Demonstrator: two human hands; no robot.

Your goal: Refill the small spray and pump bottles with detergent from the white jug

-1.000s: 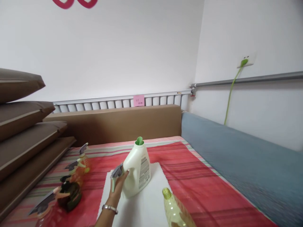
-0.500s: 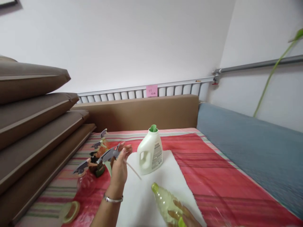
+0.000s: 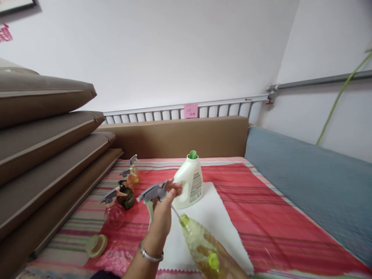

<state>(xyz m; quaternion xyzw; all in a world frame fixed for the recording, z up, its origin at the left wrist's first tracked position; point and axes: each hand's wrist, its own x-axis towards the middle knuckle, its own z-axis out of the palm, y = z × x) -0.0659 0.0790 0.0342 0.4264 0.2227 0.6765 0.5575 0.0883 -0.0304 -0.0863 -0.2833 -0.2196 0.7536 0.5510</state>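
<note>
My left hand (image 3: 165, 209) is closed around a grey spray trigger head (image 3: 155, 192), with a bracelet on the wrist. From the head a thin dip tube (image 3: 175, 212) slants down to the mouth of a translucent yellow-green bottle (image 3: 192, 234); its tip appears to be just inside. That bottle is tilted toward my left hand, gripped low down by my right hand (image 3: 222, 255), whose fingers show partly through the plastic. A yellow-green knob-like piece shows near the bottle's lower end. Just beyond stands a large white detergent jug (image 3: 190, 186) with a green spout.
Several spray bottles stand at the left, a pink one (image 3: 113, 217) and a dark squat bottle (image 3: 126, 197) among them. Nearer lies a pale green round lid or dish (image 3: 96, 246). A white sheet (image 3: 221, 224) covers part of the striped red cloth (image 3: 273, 217). Stacked brown cushions (image 3: 52, 155) border the left.
My left hand has moved right with the trigger head, bringing the tube from apart to the bottle's mouth. The bottle has shifted slightly up and left in view.
</note>
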